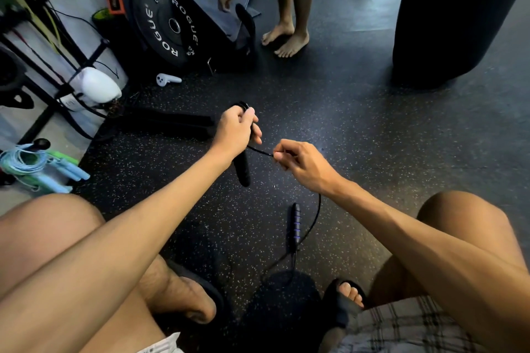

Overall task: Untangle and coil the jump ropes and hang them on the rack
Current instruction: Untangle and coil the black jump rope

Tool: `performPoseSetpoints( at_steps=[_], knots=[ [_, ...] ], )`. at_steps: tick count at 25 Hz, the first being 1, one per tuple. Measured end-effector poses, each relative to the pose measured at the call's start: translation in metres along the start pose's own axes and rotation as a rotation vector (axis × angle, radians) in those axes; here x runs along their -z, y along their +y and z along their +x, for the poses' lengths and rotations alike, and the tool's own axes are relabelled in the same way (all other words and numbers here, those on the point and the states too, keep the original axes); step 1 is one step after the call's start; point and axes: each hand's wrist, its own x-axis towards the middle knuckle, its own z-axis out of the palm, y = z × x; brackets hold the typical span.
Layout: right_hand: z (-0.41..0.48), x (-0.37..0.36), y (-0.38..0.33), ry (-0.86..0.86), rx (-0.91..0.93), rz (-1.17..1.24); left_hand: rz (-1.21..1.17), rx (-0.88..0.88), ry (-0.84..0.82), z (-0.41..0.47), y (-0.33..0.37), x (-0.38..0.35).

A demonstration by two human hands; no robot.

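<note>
Two hands share one rope (pixel 259 151). Left hand (pixel 236 129) grips handle (pixel 242 169) and loops (pixel 242 105); right hand (pixel 301 163) pinches it taut, probably for coiling.

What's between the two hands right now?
Only a short stretch of black rope cord, running from the left hand to the right hand, in the head view.

Centre: left hand (pixel 236 127) left of right hand (pixel 301 165), cord (pixel 259 151) between them.
Under left hand: handle (pixel 242 169).
Floor (pixel 372 137), between the knees: second handle (pixel 295 223).
Far left: rack (pixel 43 66), coiled ropes (pixel 28 163) below.
Behind: weight plate (pixel 166 27) left, punching bag (pixel 447 14) right.
</note>
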Motion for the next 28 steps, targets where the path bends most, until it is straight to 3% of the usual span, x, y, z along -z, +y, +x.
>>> performPoseSetpoints(
  at_steps=[3,6,11,15,20,24,28],
  knots=[
    [0.0,0.003,-0.004,0.124,0.056,0.002,0.233,-0.034,-0.17,-0.006,-0.001,-0.008],
    [0.002,0.01,-0.002,0.201,0.051,-0.021,0.289,0.024,-0.415,-0.014,0.002,-0.015],
    [0.003,0.015,-0.001,0.308,-0.106,0.138,0.152,0.147,-0.726,-0.021,0.003,-0.017],
    [0.009,0.017,0.011,0.291,-0.252,0.287,-0.028,0.235,-0.856,-0.023,0.008,-0.016],
    [0.01,0.016,0.016,0.29,-0.418,0.384,-0.549,0.317,-0.726,-0.014,0.02,-0.008],
    [0.005,0.007,0.013,0.09,-0.607,0.538,-0.907,0.356,-0.408,-0.004,0.025,-0.002],
    [-0.002,0.003,0.012,-0.126,-0.611,0.451,-0.999,0.315,-0.101,0.005,0.02,0.001]
  ],
)
